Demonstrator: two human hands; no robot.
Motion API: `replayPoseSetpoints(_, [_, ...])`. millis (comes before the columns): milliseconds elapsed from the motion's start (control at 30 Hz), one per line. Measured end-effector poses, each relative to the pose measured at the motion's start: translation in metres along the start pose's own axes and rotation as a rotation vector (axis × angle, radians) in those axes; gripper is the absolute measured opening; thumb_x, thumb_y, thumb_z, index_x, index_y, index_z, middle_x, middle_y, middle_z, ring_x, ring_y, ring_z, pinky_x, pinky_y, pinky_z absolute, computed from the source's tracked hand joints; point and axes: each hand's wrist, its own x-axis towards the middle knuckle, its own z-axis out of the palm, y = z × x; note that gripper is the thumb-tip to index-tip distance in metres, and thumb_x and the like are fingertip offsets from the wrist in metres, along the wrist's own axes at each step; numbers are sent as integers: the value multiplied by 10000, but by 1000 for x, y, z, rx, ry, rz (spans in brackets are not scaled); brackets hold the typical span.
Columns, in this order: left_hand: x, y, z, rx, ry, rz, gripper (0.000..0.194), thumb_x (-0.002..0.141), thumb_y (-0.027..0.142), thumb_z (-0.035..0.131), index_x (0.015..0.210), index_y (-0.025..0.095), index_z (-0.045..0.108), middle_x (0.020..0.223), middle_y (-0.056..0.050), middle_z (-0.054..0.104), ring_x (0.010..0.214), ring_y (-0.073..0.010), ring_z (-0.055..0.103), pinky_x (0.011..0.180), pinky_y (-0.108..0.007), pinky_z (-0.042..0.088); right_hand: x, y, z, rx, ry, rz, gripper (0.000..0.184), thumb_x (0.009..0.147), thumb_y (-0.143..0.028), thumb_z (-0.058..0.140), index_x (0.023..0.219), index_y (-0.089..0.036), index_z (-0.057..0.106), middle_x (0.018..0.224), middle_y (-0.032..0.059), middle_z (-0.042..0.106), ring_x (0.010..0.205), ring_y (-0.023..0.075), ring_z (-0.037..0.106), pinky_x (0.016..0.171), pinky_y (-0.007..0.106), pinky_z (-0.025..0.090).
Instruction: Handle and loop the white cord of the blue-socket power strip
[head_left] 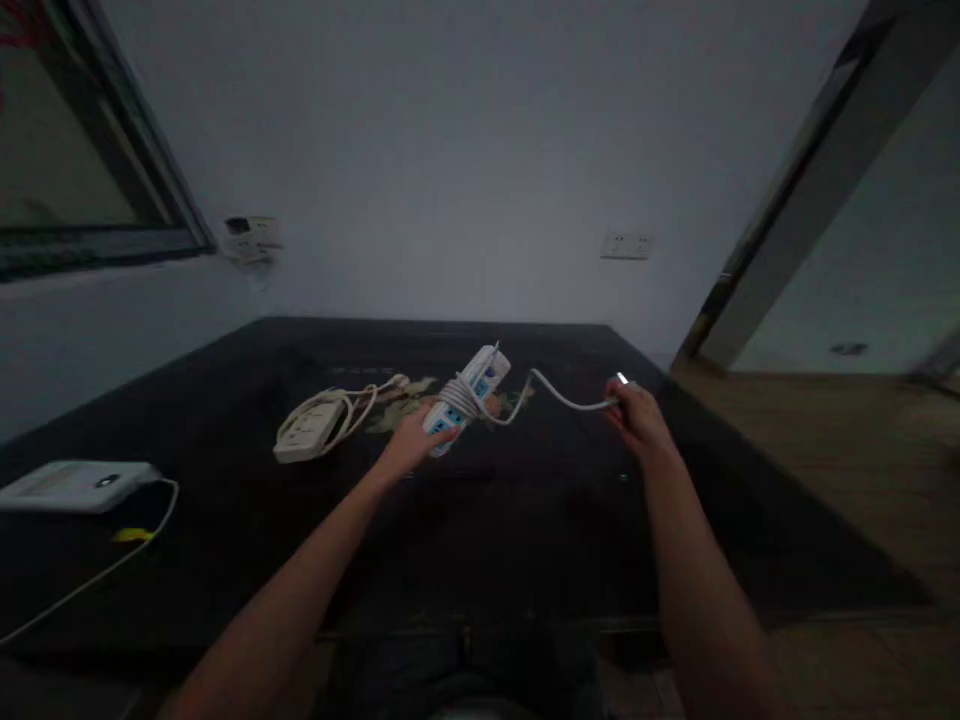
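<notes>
My left hand grips a white power strip with blue sockets, its own white cord wound around its middle. The strip is lifted a little over the dark table. From the winding a loose length of cord runs right to my right hand, which pinches the plug end. A second, cream power strip with a coiled cord lies on the table just left of my left hand.
A flat white device with a thin cable lies at the table's left edge. Wall sockets sit on the back wall and at its left corner. A window frame is upper left, a doorway and wooden floor to the right.
</notes>
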Motion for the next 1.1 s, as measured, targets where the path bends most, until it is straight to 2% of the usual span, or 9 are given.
replayPoseSetpoints(133, [-3, 5, 2, -3, -150, 43, 445, 687, 434, 620, 1008, 126, 608, 990, -94, 662, 905, -267, 600, 792, -341, 455, 2, -20, -11, 96, 53, -110, 308, 613, -430, 748, 647, -186, 564, 465, -92, 434, 330, 13, 337, 267, 112, 301])
replayPoseSetpoints(267, [-16, 21, -1, -47, -478, 129, 367, 610, 341, 737, 921, 162, 667, 855, -18, 689, 797, -207, 617, 706, -260, 468, 7, -21, -14, 171, 186, -272, 337, 641, -458, 731, 716, -223, 502, 564, -114, 468, 441, 5, 442, 521, 109, 506])
replayPoseSetpoints(400, [-25, 33, -5, -266, -812, 163, 444, 625, 315, 761, 1022, 152, 651, 963, -46, 687, 854, -203, 617, 727, -256, 482, 7, -3, -1, 128, 203, -323, 378, 620, -378, 770, 777, -247, 452, 685, -131, 501, 508, 7, 502, 691, 204, 565])
replayPoseSetpoints(467, [-27, 36, -6, -409, -788, 131, 501, 621, 318, 772, 1068, 146, 624, 994, -65, 678, 837, -195, 620, 718, -262, 490, 2, 9, 12, 56, 124, -263, 374, 620, -334, 779, 796, -246, 461, 731, -117, 525, 531, 26, 536, 648, 230, 569])
replayPoseSetpoints(600, [-26, 35, -5, -598, -555, 56, 539, 632, 396, 755, 1061, 118, 585, 854, -74, 676, 643, -156, 613, 587, -253, 490, -17, 26, 43, -136, -172, -50, 323, 598, -268, 802, 769, -206, 536, 704, -61, 574, 554, 76, 574, 523, 199, 530])
replayPoseSetpoints(733, [-16, 26, 0, -498, -261, -2, 505, 681, 479, 681, 1024, 126, 568, 779, -65, 668, 584, -164, 606, 542, -263, 475, -37, 24, 57, -250, -501, 170, 297, 609, -272, 800, 768, -188, 564, 613, -40, 588, 499, 126, 598, 480, 251, 530])
replayPoseSetpoints(833, [-4, 12, 4, -377, -126, -34, 460, 692, 488, 647, 977, 134, 574, 810, -72, 667, 645, -199, 619, 572, -285, 471, -45, 17, 57, -241, -643, 259, 310, 654, -362, 768, 780, -184, 549, 558, -34, 564, 473, 167, 613, 432, 283, 515])
replayPoseSetpoints(967, [3, -1, 10, -241, -121, -24, 420, 646, 410, 688, 951, 134, 602, 921, -85, 666, 848, -252, 610, 720, -320, 466, -42, 10, 54, -129, -587, 162, 395, 649, -508, 732, 798, -238, 485, 550, -77, 475, 461, 121, 545, 460, 272, 522])
replayPoseSetpoints(1100, [-7, 7, 11, -168, -326, 34, 373, 645, 355, 703, 945, 142, 641, 869, -46, 681, 798, -226, 612, 701, -297, 464, -32, 6, 50, -44, -388, -43, 357, 691, -500, 695, 820, -289, 438, 674, -82, 474, 582, 85, 521, 684, 274, 558])
